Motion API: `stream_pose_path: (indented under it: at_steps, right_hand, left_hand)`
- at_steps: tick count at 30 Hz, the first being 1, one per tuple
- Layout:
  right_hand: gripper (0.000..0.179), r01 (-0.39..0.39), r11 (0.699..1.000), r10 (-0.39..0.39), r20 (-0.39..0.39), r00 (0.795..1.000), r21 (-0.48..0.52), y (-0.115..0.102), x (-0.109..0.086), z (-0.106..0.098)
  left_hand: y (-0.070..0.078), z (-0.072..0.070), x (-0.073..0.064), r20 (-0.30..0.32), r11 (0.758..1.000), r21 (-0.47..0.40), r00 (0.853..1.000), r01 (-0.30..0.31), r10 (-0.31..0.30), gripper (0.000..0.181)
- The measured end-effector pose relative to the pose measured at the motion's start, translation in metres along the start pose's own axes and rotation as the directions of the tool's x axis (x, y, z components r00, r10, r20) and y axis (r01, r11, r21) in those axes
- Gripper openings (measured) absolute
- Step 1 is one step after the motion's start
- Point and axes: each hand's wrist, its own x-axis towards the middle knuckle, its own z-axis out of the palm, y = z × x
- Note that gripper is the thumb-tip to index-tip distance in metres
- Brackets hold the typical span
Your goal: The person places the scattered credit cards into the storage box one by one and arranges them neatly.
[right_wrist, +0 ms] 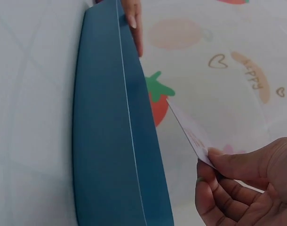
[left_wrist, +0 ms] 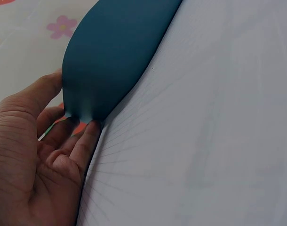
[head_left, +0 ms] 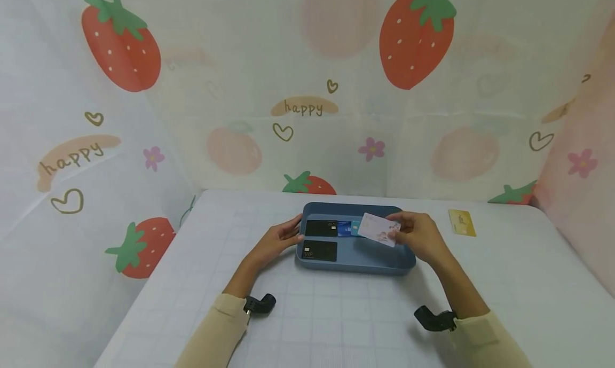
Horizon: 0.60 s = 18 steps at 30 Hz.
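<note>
In the head view a shallow blue tray [head_left: 370, 258] lies on the table. At its left end my left hand [head_left: 276, 244] rests thumb and fingertips against the outer wall; the left wrist view shows these fingers [left_wrist: 84, 146] touching the wall low down. My right hand [head_left: 423, 237] pinches a white card [head_left: 377, 228] with a small pattern between thumb and fingers, tilted over the tray's right half. Inside the tray lie a black card [head_left: 321, 228] at the back left, another black card [head_left: 319, 251] in front, and blue cards [head_left: 344, 229] partly overlapped by the white one.
A yellow-gold card [head_left: 462, 222] lies on the white table [head_left: 336, 314] to the right of the tray. Behind stands a pale curtain [head_left: 230, 90] printed with strawberries, hearts and flowers, and it continues along both sides.
</note>
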Motion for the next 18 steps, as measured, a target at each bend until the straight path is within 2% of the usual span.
stream_pose_path:
  at_steps: [10,18]
  right_hand:
    - [0.032,0.056,0.998,-0.056,0.069,0.996,-0.001,0.004,0.003,0.008]
    - [0.031,0.061,0.998,-0.058,0.088,0.994,-0.032,0.006,0.006,0.021]
  left_hand:
    - [0.001,0.000,0.001,-0.014,1.000,0.019,1.000,-0.014,0.014,0.069]
    - [-0.001,0.001,0.001,-0.007,1.000,0.018,1.000,-0.019,0.019,0.069]
